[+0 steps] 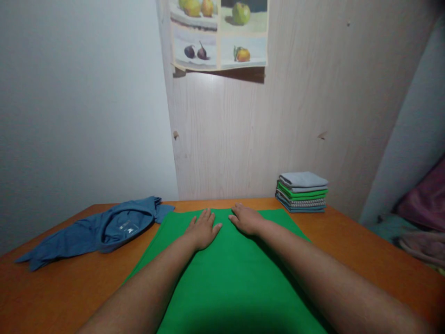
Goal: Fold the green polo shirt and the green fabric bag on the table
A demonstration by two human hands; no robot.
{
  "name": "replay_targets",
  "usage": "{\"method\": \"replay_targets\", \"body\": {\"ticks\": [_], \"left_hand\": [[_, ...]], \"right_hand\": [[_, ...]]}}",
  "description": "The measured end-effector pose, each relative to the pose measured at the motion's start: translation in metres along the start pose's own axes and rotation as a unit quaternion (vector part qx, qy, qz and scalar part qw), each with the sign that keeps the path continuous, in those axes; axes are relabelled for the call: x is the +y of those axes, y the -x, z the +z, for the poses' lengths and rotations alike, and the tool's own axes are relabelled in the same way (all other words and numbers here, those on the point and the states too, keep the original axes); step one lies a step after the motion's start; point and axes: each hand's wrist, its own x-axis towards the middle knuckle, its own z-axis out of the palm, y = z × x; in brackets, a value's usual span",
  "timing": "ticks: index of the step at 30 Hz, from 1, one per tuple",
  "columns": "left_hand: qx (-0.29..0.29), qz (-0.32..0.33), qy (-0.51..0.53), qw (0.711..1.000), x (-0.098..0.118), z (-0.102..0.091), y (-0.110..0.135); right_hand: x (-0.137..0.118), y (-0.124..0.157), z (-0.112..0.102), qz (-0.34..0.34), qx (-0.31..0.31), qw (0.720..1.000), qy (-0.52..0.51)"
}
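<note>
A green cloth [225,278] lies spread over the middle of the table, its far edge close to the table's back edge. It looks like a garment, but its kind does not show. My left hand [204,229] rests flat near the cloth's far edge, fingers spread and pointing away from me. To its right, my right hand [246,219] also lies flat on the cloth, its fingertips at the far edge. Both hands are open and grip nothing. The near part of the cloth runs out of view at the bottom.
A crumpled blue shirt [81,236] lies on the orange-brown table [347,250] at the left. At the back right stands a stack of folded clothes [301,192]. Behind the table rises a wall panel with a fruit poster [219,35]. Pinkish fabric [424,195] shows at far right.
</note>
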Motion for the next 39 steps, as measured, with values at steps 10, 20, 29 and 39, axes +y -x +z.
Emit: {"method": "replay_targets", "body": {"ticks": [10, 20, 29, 39], "left_hand": [[-0.036, -0.010, -0.073, 0.997, 0.008, -0.009, 0.002], [-0.047, -0.007, -0.076, 0.996, 0.008, -0.009, -0.002], [-0.035, -0.006, -0.068, 0.997, 0.009, -0.008, -0.001], [-0.041, -0.010, -0.054, 0.998, 0.009, -0.008, 0.000]], "right_hand": [[0.015, -0.003, 0.027, 0.047, -0.080, 0.996, 0.014], [0.016, -0.003, 0.025, 0.060, -0.089, 0.994, 0.018], [0.017, -0.001, 0.026, 0.068, -0.085, 0.994, 0.033], [0.015, 0.003, 0.023, 0.063, -0.076, 0.994, 0.035]]}}
